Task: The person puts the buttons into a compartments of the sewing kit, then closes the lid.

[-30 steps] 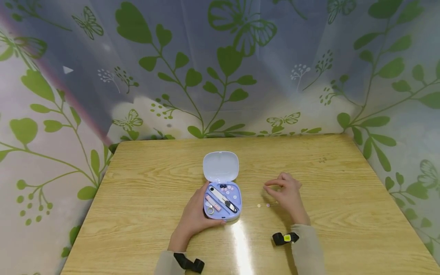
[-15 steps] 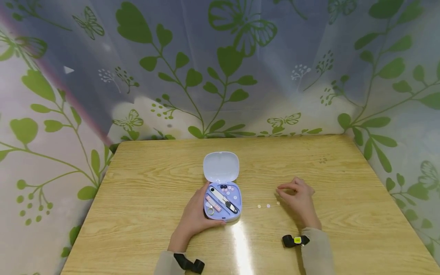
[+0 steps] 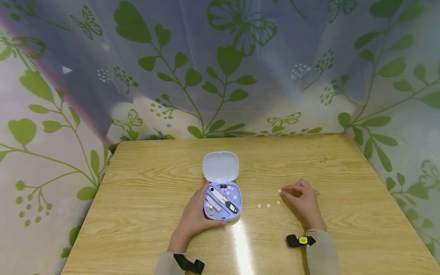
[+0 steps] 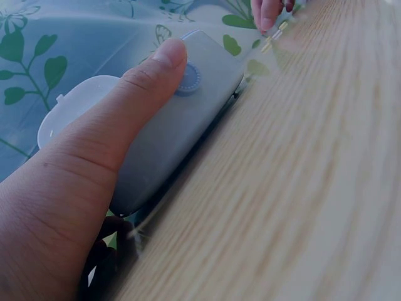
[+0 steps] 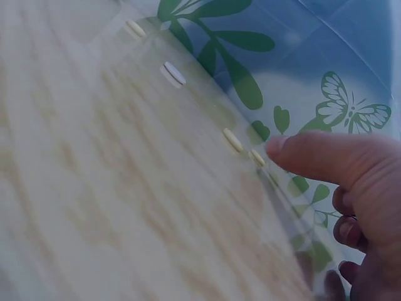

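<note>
My left hand (image 3: 195, 209) grips a small blue sewing box (image 3: 240, 208), thumb along its front and fingers round its left side. The box's white lid (image 3: 220, 167) stands open. Inside lie a white-and-black tool (image 3: 223, 199), a pink-and-white strip (image 3: 213, 203), a ring (image 3: 210, 210), two black beads or buttons (image 3: 223, 186) and several pale buttons (image 3: 235, 197). At the right, my right hand (image 3: 304, 198) pinches at the edge of a yellow button (image 3: 279, 190) down on the tabletop. Two more yellow buttons (image 3: 259, 206) (image 3: 278, 203) and a whitish button (image 3: 268, 206) lie nearby.
The wooden table (image 3: 154, 168) carries the box and loose buttons. A leaf-and-butterfly patterned curtain (image 3: 220, 95) hangs behind and along both sides. Black straps with small devices (image 3: 300, 240) sit on both wrists. Light glares off the table in front of the box.
My right hand has moved to the right, past the row of buttons, and come down. A yellow button now shows at its fingertips. The left hand and box have stayed put.
</note>
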`<state>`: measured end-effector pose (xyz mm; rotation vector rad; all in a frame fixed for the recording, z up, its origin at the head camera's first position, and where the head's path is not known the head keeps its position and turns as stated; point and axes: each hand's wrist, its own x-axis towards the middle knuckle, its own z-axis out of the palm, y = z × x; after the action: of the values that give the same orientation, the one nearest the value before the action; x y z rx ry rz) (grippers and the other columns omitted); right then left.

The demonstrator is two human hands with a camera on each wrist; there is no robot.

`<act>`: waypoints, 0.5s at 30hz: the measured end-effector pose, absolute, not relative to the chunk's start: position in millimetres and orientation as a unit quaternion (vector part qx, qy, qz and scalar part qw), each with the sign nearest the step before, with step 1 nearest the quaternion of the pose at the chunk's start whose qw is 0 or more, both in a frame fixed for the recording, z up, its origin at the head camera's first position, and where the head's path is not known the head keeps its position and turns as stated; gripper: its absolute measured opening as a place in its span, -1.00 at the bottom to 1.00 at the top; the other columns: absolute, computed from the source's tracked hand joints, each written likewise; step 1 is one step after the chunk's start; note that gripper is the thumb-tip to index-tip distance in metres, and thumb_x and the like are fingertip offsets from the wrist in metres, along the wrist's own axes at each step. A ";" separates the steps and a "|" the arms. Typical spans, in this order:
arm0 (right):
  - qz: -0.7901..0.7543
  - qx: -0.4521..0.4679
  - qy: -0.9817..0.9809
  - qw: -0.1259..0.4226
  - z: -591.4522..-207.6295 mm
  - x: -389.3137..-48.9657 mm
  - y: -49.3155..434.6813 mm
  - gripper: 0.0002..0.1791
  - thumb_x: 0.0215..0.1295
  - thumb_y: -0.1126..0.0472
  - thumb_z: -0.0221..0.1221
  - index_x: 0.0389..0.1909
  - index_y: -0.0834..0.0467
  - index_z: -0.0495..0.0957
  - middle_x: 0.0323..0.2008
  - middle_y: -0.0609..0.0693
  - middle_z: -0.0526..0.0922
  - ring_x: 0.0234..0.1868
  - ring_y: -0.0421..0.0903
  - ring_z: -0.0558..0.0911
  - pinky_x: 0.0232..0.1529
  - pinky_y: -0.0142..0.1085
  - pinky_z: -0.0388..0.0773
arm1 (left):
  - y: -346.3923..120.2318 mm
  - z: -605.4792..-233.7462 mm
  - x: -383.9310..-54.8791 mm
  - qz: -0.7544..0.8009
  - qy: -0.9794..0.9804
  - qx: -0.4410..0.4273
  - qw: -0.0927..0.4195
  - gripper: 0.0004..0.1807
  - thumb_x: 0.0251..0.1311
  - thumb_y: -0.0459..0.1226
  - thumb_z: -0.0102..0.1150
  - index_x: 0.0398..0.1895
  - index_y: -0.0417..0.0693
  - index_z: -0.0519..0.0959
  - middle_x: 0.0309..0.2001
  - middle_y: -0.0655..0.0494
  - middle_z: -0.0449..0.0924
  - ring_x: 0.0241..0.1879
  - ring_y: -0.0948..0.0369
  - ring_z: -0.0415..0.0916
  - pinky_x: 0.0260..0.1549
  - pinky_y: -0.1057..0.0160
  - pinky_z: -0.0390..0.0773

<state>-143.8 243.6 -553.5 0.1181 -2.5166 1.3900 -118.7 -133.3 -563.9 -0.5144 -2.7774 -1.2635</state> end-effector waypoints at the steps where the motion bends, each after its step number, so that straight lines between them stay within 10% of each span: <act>1: 0.482 0.038 -0.866 0.124 -554.3 -143.6 243.2 -0.86 0.03 0.29 0.49 -0.36 0.16 0.76 -0.46 0.02 0.43 -0.26 -0.12 0.37 0.29 0.16 -0.34 | -133.3 -564.0 -118.7 -0.408 -0.897 -0.167 0.023 0.51 -0.46 0.33 0.57 0.61 0.20 -0.12 0.48 0.14 0.17 0.42 0.10 0.16 0.38 -0.01 0.20; 15: 0.459 0.062 -0.872 0.159 -563.3 -146.7 238.5 -0.88 -0.02 0.33 0.50 -0.43 0.12 0.77 -0.49 -0.07 0.41 -0.31 -0.19 0.34 0.09 0.11 -0.15 | -132.1 -563.7 -118.7 -0.416 -0.893 -0.172 0.030 0.50 -0.45 0.34 0.56 0.61 0.18 -0.10 0.46 0.14 0.19 0.40 0.10 0.19 0.36 -0.03 0.24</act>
<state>-146.7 238.5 -563.3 0.1767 -2.4927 1.3128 -118.7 -132.1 -563.7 -0.5309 -2.7520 -1.2816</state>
